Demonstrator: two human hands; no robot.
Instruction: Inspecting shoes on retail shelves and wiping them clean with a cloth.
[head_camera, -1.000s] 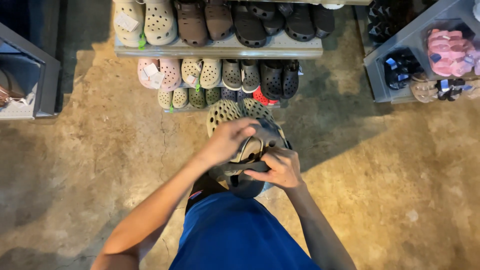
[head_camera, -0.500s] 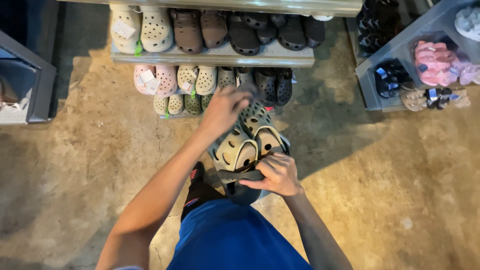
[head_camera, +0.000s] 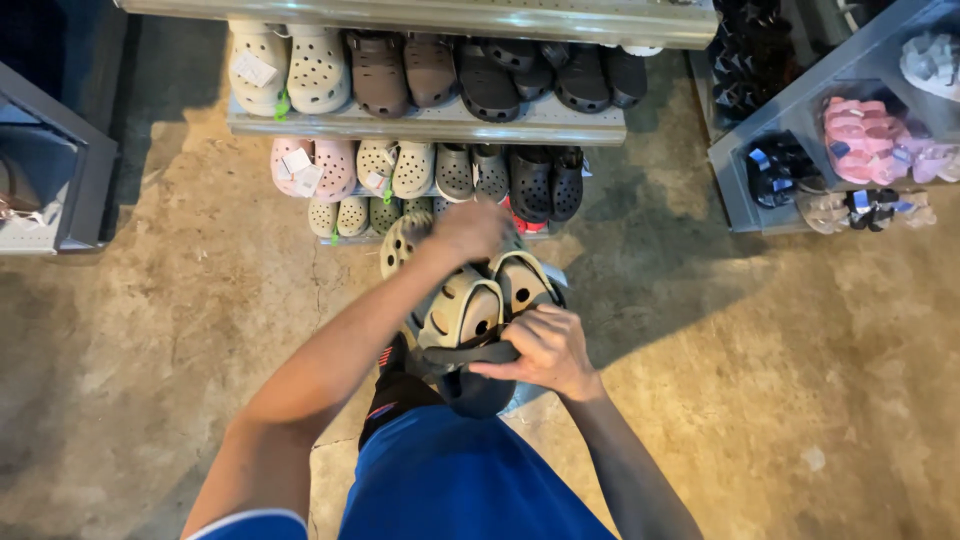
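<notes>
Seen from above, a person standing before a low shelf (head_camera: 430, 122) of foam clogs holds a small stack of beige clogs (head_camera: 480, 305) at waist height. The right hand (head_camera: 540, 350) is closed around the dark heel straps at the near end, while the left hand (head_camera: 470, 230) is curled over the toes. The clogs look light, rubbery and slightly flexible, easiest gripped by strap or heel rim.
</notes>
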